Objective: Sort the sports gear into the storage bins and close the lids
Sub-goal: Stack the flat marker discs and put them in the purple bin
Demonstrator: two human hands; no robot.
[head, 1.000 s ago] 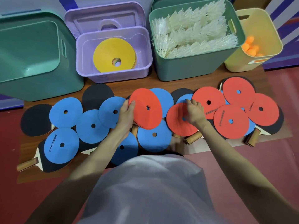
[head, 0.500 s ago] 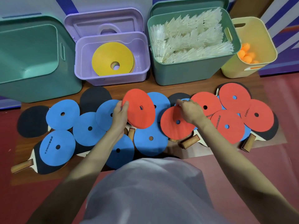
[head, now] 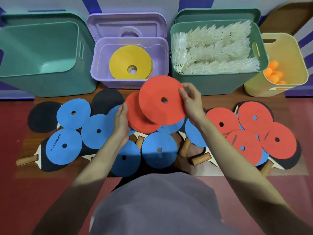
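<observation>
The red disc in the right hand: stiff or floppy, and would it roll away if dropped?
The red disc probably has some stiffness: pinched at one edge by the right hand, it stays flat without drooping. It looks thin and light. Being flat, it would likely land and lie still, like the blue discs on the floor.

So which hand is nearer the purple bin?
Right. The right hand holds a red disc up by the purple bin; the left hand grips a red stack lower down.

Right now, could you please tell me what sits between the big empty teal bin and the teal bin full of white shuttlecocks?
In the head view, the open lilac plastic bin sits there, holding yellow flat discs.
</observation>
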